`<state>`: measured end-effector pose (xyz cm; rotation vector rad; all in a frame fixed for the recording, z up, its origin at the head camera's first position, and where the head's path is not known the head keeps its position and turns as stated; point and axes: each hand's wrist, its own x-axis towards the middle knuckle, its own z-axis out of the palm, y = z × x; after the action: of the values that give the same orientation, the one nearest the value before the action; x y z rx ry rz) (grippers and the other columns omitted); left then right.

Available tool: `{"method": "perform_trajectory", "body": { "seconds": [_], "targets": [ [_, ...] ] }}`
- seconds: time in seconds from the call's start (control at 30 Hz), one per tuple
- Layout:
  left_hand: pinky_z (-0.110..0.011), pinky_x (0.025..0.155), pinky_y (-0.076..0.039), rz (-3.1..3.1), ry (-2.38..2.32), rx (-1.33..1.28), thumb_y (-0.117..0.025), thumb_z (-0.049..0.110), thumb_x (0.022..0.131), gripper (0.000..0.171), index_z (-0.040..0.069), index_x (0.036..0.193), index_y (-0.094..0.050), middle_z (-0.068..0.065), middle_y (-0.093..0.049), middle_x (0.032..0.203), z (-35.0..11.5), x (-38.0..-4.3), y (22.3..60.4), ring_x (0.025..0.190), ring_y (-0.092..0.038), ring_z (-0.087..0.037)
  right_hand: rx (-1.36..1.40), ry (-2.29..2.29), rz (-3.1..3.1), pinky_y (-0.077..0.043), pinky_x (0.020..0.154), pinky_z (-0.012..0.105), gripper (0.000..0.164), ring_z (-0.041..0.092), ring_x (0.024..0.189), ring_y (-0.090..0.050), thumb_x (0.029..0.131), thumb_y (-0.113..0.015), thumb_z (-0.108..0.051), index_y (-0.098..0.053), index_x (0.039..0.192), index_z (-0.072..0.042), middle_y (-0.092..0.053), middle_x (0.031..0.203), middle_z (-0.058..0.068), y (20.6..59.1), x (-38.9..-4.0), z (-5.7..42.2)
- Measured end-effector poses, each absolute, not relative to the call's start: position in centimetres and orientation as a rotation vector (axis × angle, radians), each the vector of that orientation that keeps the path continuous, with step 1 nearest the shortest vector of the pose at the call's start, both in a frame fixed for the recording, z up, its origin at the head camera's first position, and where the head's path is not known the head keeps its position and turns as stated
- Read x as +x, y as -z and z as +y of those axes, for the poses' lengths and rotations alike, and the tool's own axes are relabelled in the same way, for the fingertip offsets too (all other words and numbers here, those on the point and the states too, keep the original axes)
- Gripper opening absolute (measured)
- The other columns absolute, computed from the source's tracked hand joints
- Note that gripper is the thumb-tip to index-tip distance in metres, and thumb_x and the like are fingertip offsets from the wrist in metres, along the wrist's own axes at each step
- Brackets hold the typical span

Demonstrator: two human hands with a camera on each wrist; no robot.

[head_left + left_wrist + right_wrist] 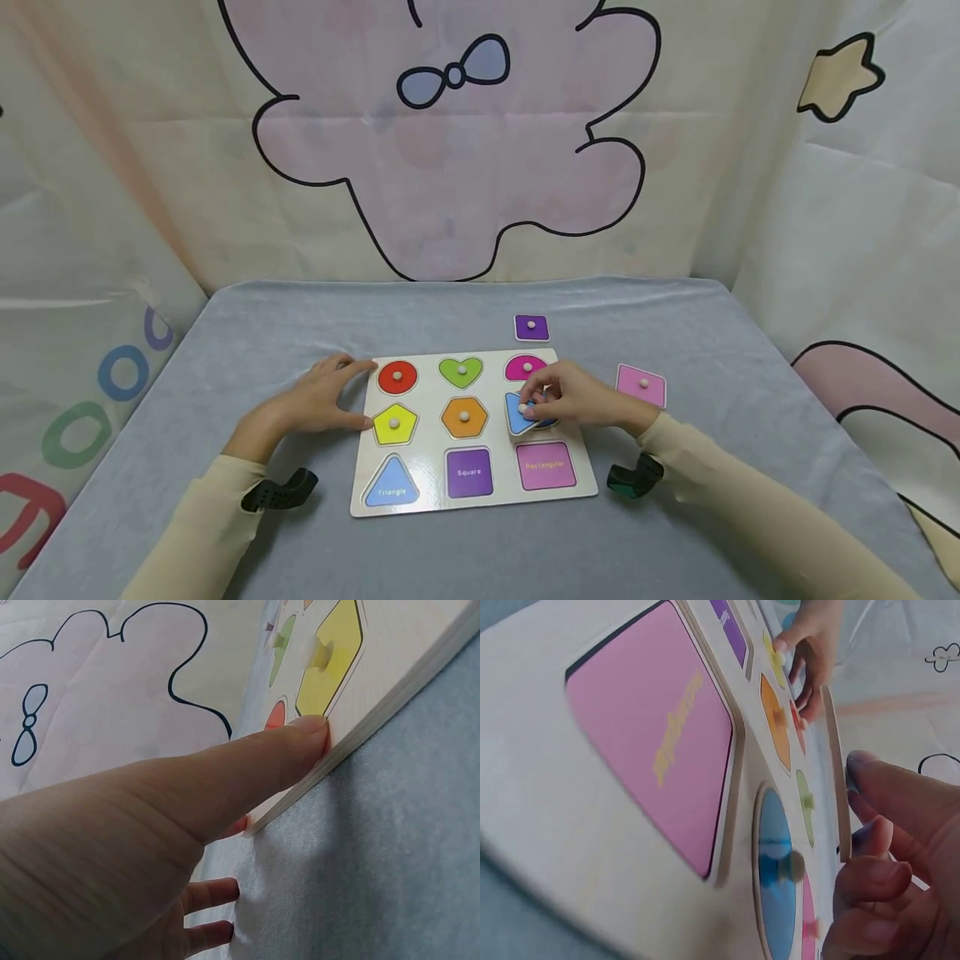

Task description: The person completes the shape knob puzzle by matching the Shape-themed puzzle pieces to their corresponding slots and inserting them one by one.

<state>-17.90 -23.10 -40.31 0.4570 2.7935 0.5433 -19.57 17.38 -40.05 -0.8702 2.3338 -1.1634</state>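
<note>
My right hand pinches the knob of a blue triangle puzzle piece. In the right wrist view that piece shows edge-on, raised above the wooden puzzle board. Below it a blue oval piece sits in its slot, partly hidden in the head view. My left hand rests at the board's left edge, its thumb touching the border beside the yellow pentagon piece. Along the front row, slots labelled Triangle, Square and Rectangular hold no pieces.
Behind the board lies a purple square piece, and a pink rectangle piece is to its right. Red circle, green heart, magenta semicircle and orange hexagon pieces sit in their slots. Grey cloth covers the table.
</note>
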Motion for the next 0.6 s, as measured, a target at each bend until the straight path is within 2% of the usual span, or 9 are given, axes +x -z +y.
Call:
{"method": "perform_trajectory", "body": {
  "seconds": [0.6],
  "targets": [
    [-0.07, 0.106, -0.037, 2.801, -0.568, 0.498, -0.083, 0.049, 0.078, 0.089, 0.017, 0.151, -0.044, -0.025, -0.043, 0.145, -23.4, -18.2, 40.7, 0.133, -0.04, -0.046, -0.954, 1.307, 2.306, -0.04, 0.055, 0.017, 0.007, 0.006, 0.058, -0.046, 0.088, -0.077, -0.008, -0.073, 0.092, -0.004, -0.055, 0.077, 0.001, 39.5, -18.9, 13.0]
  ]
}}
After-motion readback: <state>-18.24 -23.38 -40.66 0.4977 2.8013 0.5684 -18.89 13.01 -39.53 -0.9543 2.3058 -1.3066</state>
